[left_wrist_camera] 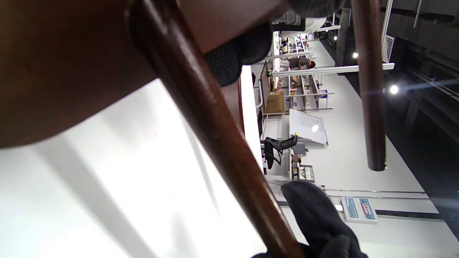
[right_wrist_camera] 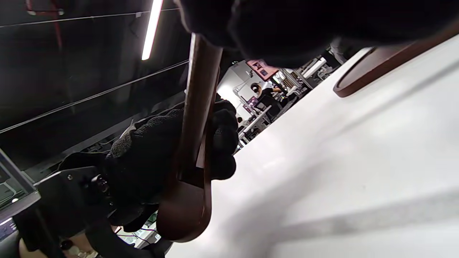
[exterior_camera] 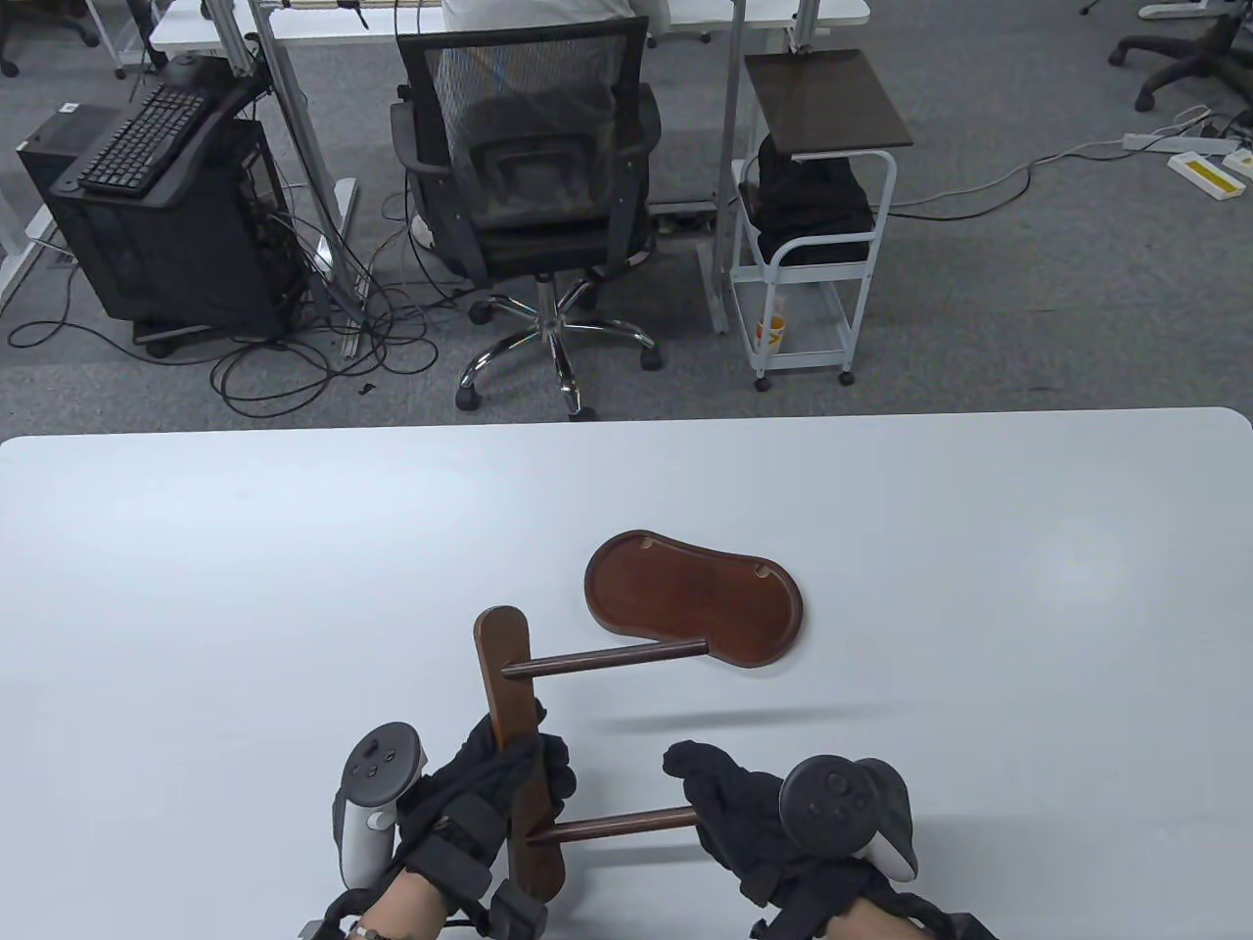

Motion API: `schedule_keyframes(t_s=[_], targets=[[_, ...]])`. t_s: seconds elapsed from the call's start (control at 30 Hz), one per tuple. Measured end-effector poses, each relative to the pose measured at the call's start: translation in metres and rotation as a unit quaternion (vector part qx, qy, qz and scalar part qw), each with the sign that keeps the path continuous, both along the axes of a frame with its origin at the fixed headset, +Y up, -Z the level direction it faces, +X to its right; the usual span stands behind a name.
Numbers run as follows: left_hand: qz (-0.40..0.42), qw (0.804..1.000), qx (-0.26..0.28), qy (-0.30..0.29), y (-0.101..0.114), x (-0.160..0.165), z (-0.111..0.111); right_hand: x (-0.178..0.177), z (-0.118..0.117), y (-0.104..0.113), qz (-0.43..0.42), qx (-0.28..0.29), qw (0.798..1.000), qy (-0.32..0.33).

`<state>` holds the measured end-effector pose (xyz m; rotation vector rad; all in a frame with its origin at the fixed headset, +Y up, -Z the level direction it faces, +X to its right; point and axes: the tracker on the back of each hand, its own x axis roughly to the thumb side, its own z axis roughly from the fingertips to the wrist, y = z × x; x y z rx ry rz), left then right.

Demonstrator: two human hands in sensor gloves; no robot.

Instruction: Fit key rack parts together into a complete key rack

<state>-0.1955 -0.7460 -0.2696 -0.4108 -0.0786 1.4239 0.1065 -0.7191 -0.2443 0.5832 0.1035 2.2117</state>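
Note:
A dark wooden crossbar (exterior_camera: 511, 720) with rounded ends is held above the table by my left hand (exterior_camera: 489, 793), which grips its lower half. Two wooden rods stick out of it to the right. The far rod (exterior_camera: 607, 660) hangs free, its tip over the base. My right hand (exterior_camera: 754, 813) grips the outer end of the near rod (exterior_camera: 612, 824). The oval wooden base (exterior_camera: 695, 599) lies flat on the table beyond them. The left wrist view shows the near rod (left_wrist_camera: 215, 132) and the far rod (left_wrist_camera: 369, 89). The right wrist view shows the crossbar (right_wrist_camera: 186, 193) in my left hand (right_wrist_camera: 150, 154).
The white table (exterior_camera: 196, 607) stretches wide to both sides. Beyond its far edge stand an office chair (exterior_camera: 529, 166), a small white cart (exterior_camera: 812, 206) and a computer tower (exterior_camera: 166, 225) on the floor.

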Motion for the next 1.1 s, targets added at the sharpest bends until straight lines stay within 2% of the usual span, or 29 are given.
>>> schedule_keyframes(t_s=[0.33,0.67,0.83,0.93,1.1], targets=[[-0.003,1.0,0.006,0.0,0.0,-0.001,-0.001,0.001,-0.003,-0.008,-0.021,-0.065,0.998,0.0],[0.012,1.0,0.0,-0.004,0.0,-0.002,-0.001,0.003,-0.003,-0.006,-0.042,-0.042,0.998,0.015],[0.03,0.999,-0.005,0.01,0.001,-0.009,-0.003,0.01,-0.001,0.003,-0.065,0.003,0.998,-0.005],[0.038,0.999,-0.007,0.026,0.002,-0.015,-0.004,0.02,-0.003,0.01,-0.084,0.009,0.996,-0.026],[0.055,0.997,0.0,0.055,0.007,-0.03,-0.005,0.042,-0.01,0.012,0.004,0.033,0.997,-0.073]])
